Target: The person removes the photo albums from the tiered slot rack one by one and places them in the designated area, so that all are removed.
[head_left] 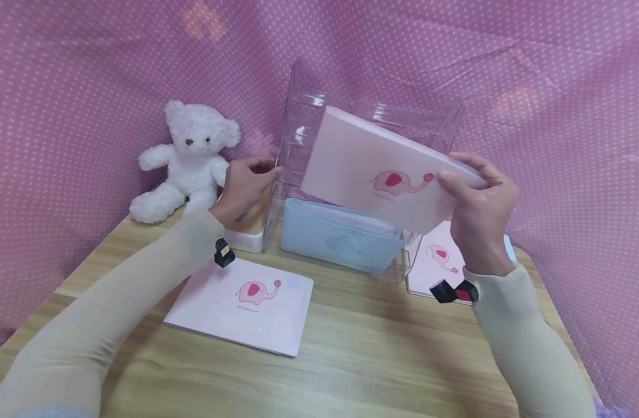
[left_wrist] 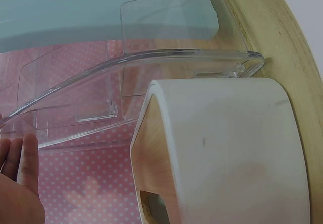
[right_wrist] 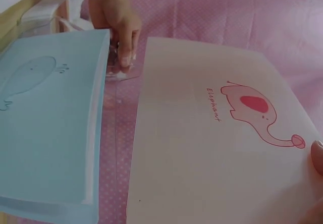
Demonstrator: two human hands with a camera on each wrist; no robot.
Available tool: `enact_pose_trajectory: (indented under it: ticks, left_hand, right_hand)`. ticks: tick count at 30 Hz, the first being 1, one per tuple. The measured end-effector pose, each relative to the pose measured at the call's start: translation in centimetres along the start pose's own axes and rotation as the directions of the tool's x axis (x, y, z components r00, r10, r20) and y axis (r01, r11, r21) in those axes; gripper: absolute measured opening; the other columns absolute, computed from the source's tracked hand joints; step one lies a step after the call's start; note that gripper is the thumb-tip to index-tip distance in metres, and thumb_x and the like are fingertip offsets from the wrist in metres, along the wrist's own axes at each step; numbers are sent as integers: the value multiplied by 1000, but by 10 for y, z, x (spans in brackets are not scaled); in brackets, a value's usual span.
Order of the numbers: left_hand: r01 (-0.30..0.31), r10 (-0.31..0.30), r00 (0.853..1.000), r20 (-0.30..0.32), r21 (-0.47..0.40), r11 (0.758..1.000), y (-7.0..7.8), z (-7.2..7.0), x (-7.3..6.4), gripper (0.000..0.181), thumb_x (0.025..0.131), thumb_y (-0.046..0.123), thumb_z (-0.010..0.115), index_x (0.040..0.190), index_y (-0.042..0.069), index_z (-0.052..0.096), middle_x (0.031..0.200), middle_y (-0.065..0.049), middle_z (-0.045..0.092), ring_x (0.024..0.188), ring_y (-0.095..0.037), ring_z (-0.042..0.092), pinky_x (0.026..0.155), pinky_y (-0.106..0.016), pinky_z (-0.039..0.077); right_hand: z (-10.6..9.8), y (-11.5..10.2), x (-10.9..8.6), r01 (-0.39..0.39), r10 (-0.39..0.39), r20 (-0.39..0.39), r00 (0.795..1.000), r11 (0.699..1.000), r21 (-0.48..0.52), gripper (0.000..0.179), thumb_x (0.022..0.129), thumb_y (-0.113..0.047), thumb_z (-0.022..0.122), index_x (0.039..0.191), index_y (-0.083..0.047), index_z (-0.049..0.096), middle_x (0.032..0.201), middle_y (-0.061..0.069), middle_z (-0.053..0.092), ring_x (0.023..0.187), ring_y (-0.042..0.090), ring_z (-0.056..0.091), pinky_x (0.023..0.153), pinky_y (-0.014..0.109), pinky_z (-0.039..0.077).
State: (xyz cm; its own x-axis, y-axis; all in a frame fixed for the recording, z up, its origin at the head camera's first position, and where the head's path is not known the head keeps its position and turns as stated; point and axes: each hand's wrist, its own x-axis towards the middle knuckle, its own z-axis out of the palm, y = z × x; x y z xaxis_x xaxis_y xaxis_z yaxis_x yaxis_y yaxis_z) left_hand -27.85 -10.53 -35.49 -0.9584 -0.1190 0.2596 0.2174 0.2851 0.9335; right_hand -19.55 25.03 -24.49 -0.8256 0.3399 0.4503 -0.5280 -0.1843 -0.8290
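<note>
In the head view, the raised pink book hides part of the clear rack, and its lettering blurs past reading. The right hand and wrist cover part of another pink book and most of a blue thing. The left wrist view's edge cuts off the left hand.

The table is seen from the head, forward and downward, at some distance. From the left wrist, the white box is viewed sideways, very near; from the right wrist, the pink book, also near. The blue book is shared by all three views.
</note>
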Motion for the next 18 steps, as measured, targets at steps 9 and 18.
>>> enact_pose_trajectory:
  ticks: [9, 18]
  left_hand:
    - [-12, 12, 1000, -8, -2, 1000, -2, 0, 0, 40, 90, 32, 79, 121, 7, 73, 117, -16, 75, 94, -10, 67, 78, -13, 57]
    - [-14, 14, 1000, -9, 8, 1000, 1, 1, -1, 39, 90, 31, 78, 120, 7, 74, 115, -15, 76, 93, -9, 67, 78, -13, 56]
  right_hand:
    - [-13, -1, -10, -9, 10, -11, 1000, 999, 37, 26, 70, 24, 76, 93, 12, 75, 81, 13, 75, 72, 22, 74, 63, 31, 64]
    - [-28, -2, -19, -42, 41, 22, 999, 997, 63, 24, 72, 26, 73, 93, 15, 73, 82, 15, 75, 74, 24, 74, 66, 32, 64]
